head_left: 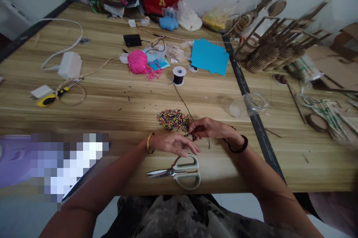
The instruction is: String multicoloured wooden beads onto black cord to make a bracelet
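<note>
Beads [172, 119] sit heaped in a small pile on the wooden table [117, 100], just beyond my fingers. My right hand [210, 128] is closed in a pinch at the edge of the pile, gripping the dark cord [183, 100] that runs up to the black spool [179, 75]; whether a bead is already on it, I cannot tell. My left hand [173, 142] lies open and loose beside it, fingers spread, holding nothing. Scissors [179, 173] rest just below that hand. I judge I'm mid-threading. Next calls for a steady cord tip and my left hand picking one bead out, hole turned toward the cord.
</note>
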A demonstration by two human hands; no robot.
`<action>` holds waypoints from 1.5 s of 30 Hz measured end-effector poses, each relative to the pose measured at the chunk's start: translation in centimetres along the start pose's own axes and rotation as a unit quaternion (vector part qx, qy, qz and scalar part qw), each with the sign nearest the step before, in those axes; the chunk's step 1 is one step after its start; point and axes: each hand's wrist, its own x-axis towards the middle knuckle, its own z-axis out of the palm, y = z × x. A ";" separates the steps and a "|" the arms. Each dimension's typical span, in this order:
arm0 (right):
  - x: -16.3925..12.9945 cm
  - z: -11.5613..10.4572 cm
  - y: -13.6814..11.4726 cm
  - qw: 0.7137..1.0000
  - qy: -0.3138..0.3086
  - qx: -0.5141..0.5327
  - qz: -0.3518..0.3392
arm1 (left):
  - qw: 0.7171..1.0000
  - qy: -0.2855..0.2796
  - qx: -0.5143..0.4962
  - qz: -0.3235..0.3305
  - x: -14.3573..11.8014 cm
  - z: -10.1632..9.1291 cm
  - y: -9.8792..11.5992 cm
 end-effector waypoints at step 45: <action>-1.3 3.7 -5.7 0.800 0.071 -0.593 0.056 | 0.972 0.234 -0.031 0.007 -1.1 -1.8 -1.0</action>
